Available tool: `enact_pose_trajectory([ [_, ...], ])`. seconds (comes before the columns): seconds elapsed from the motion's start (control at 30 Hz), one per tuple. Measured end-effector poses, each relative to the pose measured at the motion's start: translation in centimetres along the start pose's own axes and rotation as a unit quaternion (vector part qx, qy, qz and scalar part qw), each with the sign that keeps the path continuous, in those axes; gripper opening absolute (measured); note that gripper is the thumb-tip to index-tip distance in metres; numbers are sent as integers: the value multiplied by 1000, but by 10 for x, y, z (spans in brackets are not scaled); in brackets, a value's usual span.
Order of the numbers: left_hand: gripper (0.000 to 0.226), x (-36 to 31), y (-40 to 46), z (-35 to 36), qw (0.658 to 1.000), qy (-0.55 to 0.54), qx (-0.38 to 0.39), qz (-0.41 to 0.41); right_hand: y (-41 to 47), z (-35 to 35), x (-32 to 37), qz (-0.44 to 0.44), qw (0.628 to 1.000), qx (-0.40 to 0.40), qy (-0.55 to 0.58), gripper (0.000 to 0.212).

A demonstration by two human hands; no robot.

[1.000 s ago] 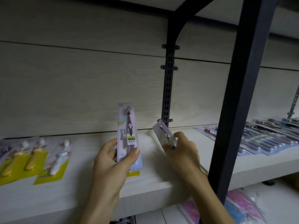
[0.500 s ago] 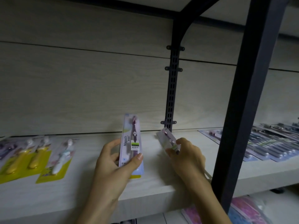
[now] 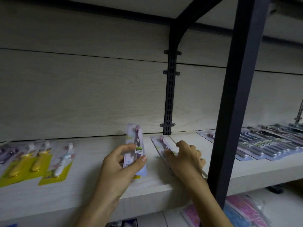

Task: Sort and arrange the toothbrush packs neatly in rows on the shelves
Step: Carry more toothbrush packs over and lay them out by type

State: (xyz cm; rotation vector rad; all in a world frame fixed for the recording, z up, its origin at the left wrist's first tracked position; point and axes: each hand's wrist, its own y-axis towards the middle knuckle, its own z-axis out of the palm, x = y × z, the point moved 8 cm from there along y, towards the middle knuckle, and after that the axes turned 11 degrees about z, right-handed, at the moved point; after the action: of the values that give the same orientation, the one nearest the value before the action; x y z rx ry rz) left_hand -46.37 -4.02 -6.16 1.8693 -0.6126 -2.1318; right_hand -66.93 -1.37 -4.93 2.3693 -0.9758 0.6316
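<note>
My left hand grips a lilac toothbrush pack by its lower half, holding it upright just above the pale wooden shelf. A second lilac toothbrush pack lies flat on the shelf to the right. My right hand rests on its lower part with fingers curled over it, and much of that pack is hidden under the hand. A yellow corner of another pack peeks out below my left hand.
Yellow-backed toothbrush packs lie in a row at the left of the shelf. Several dark toothbrush packs lie in a row at the right. A black upright post stands close to my right hand. Pink and blue bags sit below.
My right hand has lowered its pack from tilted in the air to flat on the shelf. My left hand has brought its pack down closer to the shelf.
</note>
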Motion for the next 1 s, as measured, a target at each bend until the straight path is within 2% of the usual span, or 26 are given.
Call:
enact_pose_trajectory([
  [0.17,27,2,5,11,999,45,30,-6,4,0,-5,15,998,18,55,38],
  [0.43,39,7,3,40,987,122,102,-12,3,0,-6,16,999,12,48,35],
  [0.6,31,6,10,51,983,148,107,-13,2,-1,-6,15,999,10,48,34],
  [0.7,35,7,12,55,978,175,112,-3,2,-1,-7,16,998,13,57,32],
  [0.83,15,10,14,58,972,196,131,-9,2,-2,-7,21,998,18,60,31],
  [1.0,33,10,16,63,952,266,150,3,2,-1,-7,24,997,20,69,31],
])
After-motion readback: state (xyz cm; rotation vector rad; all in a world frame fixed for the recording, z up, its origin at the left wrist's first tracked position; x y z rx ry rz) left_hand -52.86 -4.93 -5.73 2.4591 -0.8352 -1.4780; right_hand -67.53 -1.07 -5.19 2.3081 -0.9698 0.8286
